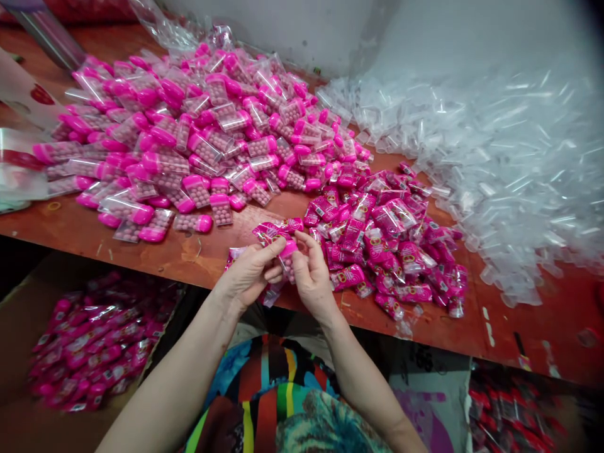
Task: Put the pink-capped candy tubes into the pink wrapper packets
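Note:
My left hand (252, 270) and my right hand (312, 272) meet at the table's front edge. Between their closed fingers is a small clear candy container (288, 253) with a pink cap and pale pink balls inside. Just beyond the fingertips lie a few pink printed wrappers (268, 231). To the right of my right hand is a heap of pink wrapped packets (387, 233). Behind my hands spreads a large pile of pink-capped candy containers (202, 135). The fingers partly cover the held container.
Clear plastic containers (509, 157) are heaped along the right side of the reddish table (514, 333). Below it at left, a cardboard box (19, 314) holds pink packets. Red-and-clear items (514, 409) sit below at right. A metal cylinder (50, 31) stands at the back left.

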Demonstrator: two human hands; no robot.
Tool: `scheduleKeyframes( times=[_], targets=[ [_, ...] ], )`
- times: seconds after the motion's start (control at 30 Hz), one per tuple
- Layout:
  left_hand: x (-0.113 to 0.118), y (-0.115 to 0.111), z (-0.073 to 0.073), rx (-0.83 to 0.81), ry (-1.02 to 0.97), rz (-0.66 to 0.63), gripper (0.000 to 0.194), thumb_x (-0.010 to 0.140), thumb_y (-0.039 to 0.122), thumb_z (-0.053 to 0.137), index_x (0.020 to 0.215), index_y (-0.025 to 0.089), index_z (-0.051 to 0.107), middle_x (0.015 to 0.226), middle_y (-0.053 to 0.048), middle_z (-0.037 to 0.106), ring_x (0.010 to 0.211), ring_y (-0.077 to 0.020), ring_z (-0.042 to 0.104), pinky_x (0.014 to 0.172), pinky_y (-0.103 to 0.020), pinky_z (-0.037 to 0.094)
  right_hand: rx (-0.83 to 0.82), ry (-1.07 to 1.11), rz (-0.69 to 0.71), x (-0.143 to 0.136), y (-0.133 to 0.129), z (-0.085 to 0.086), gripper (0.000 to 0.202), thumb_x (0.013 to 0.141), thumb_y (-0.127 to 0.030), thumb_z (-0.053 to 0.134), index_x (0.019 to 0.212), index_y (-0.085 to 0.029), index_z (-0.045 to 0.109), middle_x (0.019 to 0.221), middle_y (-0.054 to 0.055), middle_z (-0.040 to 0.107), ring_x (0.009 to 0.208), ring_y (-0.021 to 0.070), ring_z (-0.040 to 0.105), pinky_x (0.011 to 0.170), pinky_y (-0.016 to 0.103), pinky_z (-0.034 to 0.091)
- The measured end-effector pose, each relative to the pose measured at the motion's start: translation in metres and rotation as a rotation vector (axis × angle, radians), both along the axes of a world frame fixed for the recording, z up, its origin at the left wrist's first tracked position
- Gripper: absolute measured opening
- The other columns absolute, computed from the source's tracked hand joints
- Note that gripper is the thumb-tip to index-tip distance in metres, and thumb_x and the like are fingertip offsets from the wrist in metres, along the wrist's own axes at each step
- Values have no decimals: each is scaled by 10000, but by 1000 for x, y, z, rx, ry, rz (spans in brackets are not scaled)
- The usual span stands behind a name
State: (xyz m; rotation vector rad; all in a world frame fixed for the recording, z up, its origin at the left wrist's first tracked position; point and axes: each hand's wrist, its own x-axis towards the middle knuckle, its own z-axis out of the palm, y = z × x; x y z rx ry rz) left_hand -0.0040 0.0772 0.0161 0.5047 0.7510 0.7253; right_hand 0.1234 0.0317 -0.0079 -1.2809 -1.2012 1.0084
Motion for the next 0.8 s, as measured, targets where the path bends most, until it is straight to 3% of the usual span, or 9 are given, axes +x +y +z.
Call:
scheduleKeyframes(
  times=[0.13,0.33,0.5,0.57,0.7,0.8],
  targets=[
    [2,-4,7,7,-25,-55,329,887,411,564,681,154,569,441,48,398,400,-65,341,443,-197,321,-60,169,-10,1,-2,0,372,958,-415,458,1295,-260,470,944,32,611,629,107,559,568,234,503],
    [7,-6,7,61,75,-13,352,909,407,515,664,159,559,433,36,419,421,-80,384,483,-208,347,-40,114,-5,4,-7,3,368,932,-417,512,1271,-272,504,1022,58,614,760,145,590,627,258,517],
    [9,-7,6,55,76,-32,388,905,450,519,654,157,564,411,48,383,407,-81,375,476,-214,345,-226,440,58,5,-4,2,428,929,-439,502,1330,-297,450,861,-1,578,518,72,451,422,185,384],
    [10,-7,7,49,64,-22,410,902,477,515,652,156,568,418,45,396,398,-77,368,460,-211,337,-261,474,72,5,-2,1,432,938,-448,473,1340,-293,441,881,0,583,468,54,401,383,177,342],
    [12,-8,5,36,55,-2,402,849,503,598,670,143,591,438,44,418,389,-57,347,421,-191,299,-139,254,5,4,-3,-3,456,936,-442,474,1354,-272,410,1083,58,624,565,89,548,490,232,483],
    [15,-11,0,-25,20,18,365,794,431,698,629,134,563,420,65,364,384,-35,291,397,-169,255,-58,18,32,6,-7,-6,480,955,-416,451,1393,-247,355,889,40,678,601,141,619,584,289,542]
  ],
)
